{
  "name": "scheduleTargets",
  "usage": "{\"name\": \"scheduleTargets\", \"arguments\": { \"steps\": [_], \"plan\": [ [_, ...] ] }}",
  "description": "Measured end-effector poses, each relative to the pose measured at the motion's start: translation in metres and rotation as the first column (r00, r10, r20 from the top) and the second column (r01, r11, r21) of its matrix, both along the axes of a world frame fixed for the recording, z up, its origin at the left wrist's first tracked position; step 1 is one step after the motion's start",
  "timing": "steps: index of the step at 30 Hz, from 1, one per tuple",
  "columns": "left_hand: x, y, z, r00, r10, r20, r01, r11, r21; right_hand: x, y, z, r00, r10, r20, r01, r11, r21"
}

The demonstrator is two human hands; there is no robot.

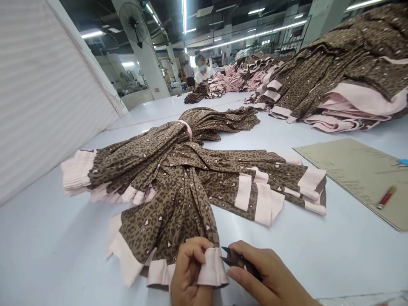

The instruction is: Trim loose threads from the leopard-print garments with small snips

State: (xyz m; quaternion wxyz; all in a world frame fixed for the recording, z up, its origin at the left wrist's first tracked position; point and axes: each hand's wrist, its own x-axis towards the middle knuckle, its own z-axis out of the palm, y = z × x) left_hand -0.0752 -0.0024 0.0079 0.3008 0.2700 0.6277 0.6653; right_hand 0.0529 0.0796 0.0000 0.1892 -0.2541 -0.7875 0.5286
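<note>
My left hand (190, 267) pinches a pink cuff (212, 267) at the end of a leopard-print garment piece (178, 204), fingers wrapped round the cloth. Close to the cuff's right edge, my right hand (264, 272) grips small dark thread snips (240, 260). The blades are apart, their tips beside the seam where pink meets brown print; whether they touch cloth I cannot tell. More leopard-print pieces with pink bands (261, 197) spread out to the right. Behind them lies a bundle (143, 153) tied with a pink strip (185, 128), its ribbed pink ends pointing left.
A brown card (347, 170) with a red pen (386, 198) lies at right. Large heaps of leopard-print and pink garments (331, 72) rise at the back right. White quilted material (47, 85) stands along the left. A masked person (202, 72) is at the table's far end.
</note>
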Motion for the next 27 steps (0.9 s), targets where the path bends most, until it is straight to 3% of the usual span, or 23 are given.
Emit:
{"name": "scheduleTargets", "arguments": {
  "steps": [8, 14, 16, 18, 21, 23, 27],
  "plan": [
    [0.0, 0.001, -0.002, 0.999, -0.026, 0.033, 0.025, 0.999, 0.03, -0.003, 0.0, -0.002, 1.0, -0.013, 0.018, 0.011, 0.996, 0.088],
    [0.005, 0.002, -0.003, 0.999, 0.025, -0.022, -0.024, 0.997, 0.072, -0.004, -0.005, -0.014, 0.965, -0.065, -0.255, 0.139, 0.948, 0.285],
    [0.0, 0.004, 0.001, 0.992, 0.029, -0.125, -0.025, 0.999, 0.039, -0.006, -0.001, -0.012, 0.961, -0.091, -0.26, 0.147, 0.968, 0.203],
    [-0.009, 0.007, 0.005, 0.989, -0.048, -0.137, 0.035, 0.995, -0.095, -0.008, 0.007, -0.007, 0.964, -0.165, -0.208, 0.176, 0.984, 0.039],
    [-0.022, 0.012, 0.009, 0.973, -0.217, 0.085, 0.231, 0.945, -0.232, -0.011, 0.018, -0.003, 0.952, -0.273, -0.138, 0.253, 0.957, -0.145],
    [-0.025, 0.014, 0.009, 0.956, -0.25, 0.152, 0.28, 0.934, -0.22, -0.01, 0.02, -0.005, 0.947, -0.298, -0.117, 0.28, 0.948, -0.153],
    [-0.018, 0.012, 0.007, 0.973, -0.218, 0.08, 0.231, 0.94, -0.249, 0.001, 0.011, -0.013, 0.936, -0.343, -0.076, 0.342, 0.939, -0.018]
  ]
}}
